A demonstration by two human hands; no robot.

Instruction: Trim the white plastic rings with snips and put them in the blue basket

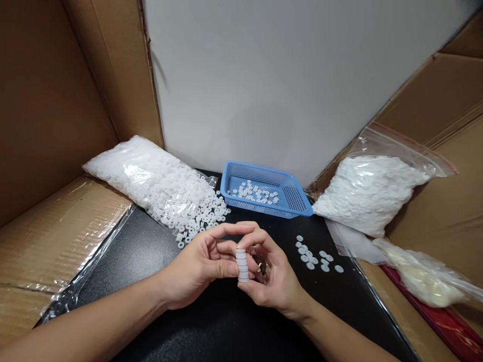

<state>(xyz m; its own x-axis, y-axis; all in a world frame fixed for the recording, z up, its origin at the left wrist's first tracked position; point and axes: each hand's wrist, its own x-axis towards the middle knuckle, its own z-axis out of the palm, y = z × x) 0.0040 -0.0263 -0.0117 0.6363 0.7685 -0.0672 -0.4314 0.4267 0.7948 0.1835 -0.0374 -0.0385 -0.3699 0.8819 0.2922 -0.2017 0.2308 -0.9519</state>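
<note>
Sitting on the black worktop [124, 261], a blue plastic basket [296, 195] holds white round bits [256, 193]; at left, a clear plastic bag [136, 173] has white rings [184, 201] inside. Before the basket, the bent left hand [209, 259] and right hand [271, 276] pinch an upright stack of white discs [242, 265].

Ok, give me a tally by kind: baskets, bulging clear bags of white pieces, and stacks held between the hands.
Blue perforated plastic basket: 1
Bulging clear plastic bags of white pieces, one at left, one at right: 2
Held stack of white round pieces: 1
Total: 4
</note>
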